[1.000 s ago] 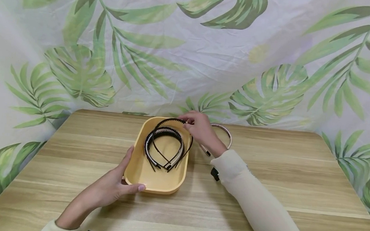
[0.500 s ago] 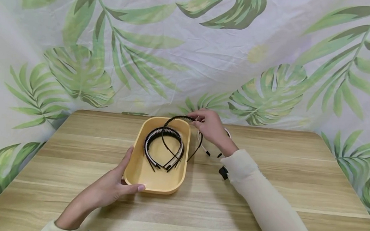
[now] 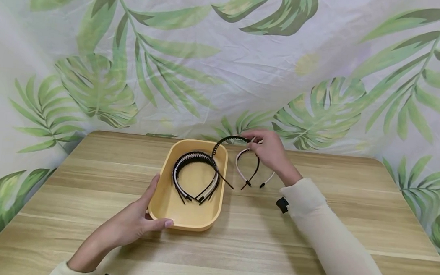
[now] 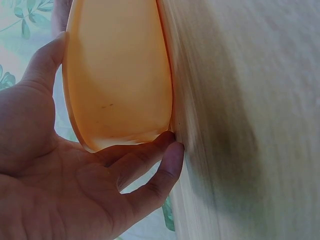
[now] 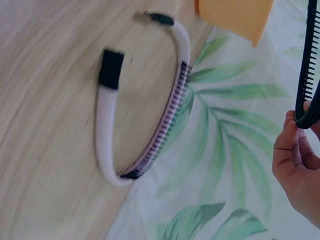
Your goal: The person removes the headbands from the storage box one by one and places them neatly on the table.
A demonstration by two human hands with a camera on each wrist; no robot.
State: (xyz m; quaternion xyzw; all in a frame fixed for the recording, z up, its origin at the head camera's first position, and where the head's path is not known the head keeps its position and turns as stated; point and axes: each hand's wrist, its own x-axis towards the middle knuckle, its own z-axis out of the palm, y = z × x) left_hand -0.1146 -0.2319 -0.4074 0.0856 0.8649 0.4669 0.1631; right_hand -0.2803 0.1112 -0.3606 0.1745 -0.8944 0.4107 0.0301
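Note:
My left hand (image 3: 133, 222) grips the near left corner of a yellow rectangular bin (image 3: 156, 196), thumb over the rim; in the left wrist view its fingers curl along the bin's outer wall. Between the thumb and fingers of my right hand (image 3: 272, 151) is the top of a black toothed headband (image 3: 225, 138), raised past the bin's right rim with its ends pointing down. A pale pink headband (image 5: 106, 135) with black tips lies on the table below that hand, partly covered by it in the head view. Several black and pale headbands (image 3: 176, 172) lie nested inside the bin.
The wooden table (image 3: 316, 177) ends at a back edge just behind the bin. A leaf-printed cloth (image 3: 246, 72) hangs behind it. A small black device (image 3: 282, 205) sits at my right cuff.
My right hand has moved right with the black headband, from over the bin to above the pale pink headband. The left hand and bin have stayed in place.

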